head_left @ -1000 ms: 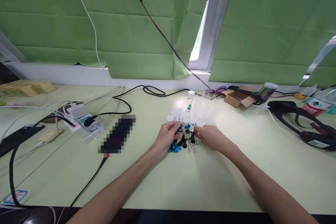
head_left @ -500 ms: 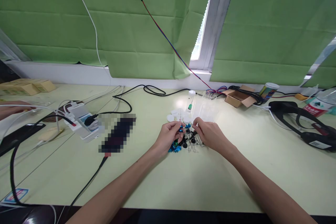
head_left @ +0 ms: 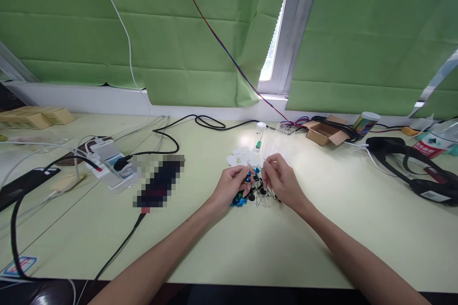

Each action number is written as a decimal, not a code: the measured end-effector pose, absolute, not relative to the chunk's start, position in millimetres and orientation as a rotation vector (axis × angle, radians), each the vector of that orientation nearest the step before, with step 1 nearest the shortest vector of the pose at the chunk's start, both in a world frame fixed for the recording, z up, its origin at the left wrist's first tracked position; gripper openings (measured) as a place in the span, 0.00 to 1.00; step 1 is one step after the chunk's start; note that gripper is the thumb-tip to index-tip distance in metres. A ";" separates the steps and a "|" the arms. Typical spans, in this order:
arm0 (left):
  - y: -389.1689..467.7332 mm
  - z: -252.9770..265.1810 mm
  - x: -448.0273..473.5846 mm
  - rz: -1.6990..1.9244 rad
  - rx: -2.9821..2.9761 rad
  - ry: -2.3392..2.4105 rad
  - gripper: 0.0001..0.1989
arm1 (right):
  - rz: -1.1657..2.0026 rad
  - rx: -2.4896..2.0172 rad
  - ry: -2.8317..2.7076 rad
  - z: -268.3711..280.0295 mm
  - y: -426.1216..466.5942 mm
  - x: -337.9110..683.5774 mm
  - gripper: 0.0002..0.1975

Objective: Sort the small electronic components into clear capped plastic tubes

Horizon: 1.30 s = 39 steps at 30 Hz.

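Observation:
My left hand (head_left: 232, 183) is closed in a pinch on a blue-hubbed dispensing needle (head_left: 248, 177), above the pile. My right hand (head_left: 281, 176) is also closed, its thumb and forefinger together by a thin needle-like piece (head_left: 264, 161) whose lower end the fingers hide. Under and between both hands lies a pile of dispensing needles with black hubs (head_left: 252, 197) and blue hubs (head_left: 239, 202), plus a little green. Just behind are several round white caps (head_left: 232, 160) and a clear tube with a white cap (head_left: 261, 125), a green-hubbed needle (head_left: 258, 144) showing in it.
A pixelated phone-like device (head_left: 160, 182) with a cable lies left of my hands, beside a white power strip (head_left: 110, 164). Back right stand an open cardboard box (head_left: 324, 136) and a printed can (head_left: 365, 125). A black headset (head_left: 415, 171) and a bottle (head_left: 434, 143) are far right.
My right hand has turned and lifted slightly, and a thin piece now shows at its fingertips. My left hand stays nearly in place. Another person's hand has left the far left edge.

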<state>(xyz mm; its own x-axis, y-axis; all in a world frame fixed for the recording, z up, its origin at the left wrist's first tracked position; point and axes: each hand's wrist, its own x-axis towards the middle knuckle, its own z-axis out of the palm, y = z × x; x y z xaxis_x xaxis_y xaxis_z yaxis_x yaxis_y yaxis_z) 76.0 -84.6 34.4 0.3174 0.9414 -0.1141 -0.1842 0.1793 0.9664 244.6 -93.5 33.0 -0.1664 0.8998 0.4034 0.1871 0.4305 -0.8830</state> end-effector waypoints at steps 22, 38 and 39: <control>-84.0 30.0 76.8 0.951 1.162 0.836 0.18 | 1.136 -0.790 -1.500 28.9 -93.0 234.8 0.11; -83.5 28.4 76.9 0.968 1.119 0.833 0.19 | 1.119 -0.816 -1.457 29.1 -91.5 235.1 0.13; -83.4 28.2 76.6 0.968 1.120 0.829 0.19 | 1.110 -0.826 -1.450 29.3 -91.7 235.0 0.13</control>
<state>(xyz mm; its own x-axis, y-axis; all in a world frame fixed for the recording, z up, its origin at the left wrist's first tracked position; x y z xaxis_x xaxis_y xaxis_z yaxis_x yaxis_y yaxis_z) 76.6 -83.4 28.2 0.3646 0.9292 -0.0608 -0.2034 0.1432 0.9686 235.0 -91.7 29.3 -0.1793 0.9259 0.3326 -0.0792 0.3233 -0.9430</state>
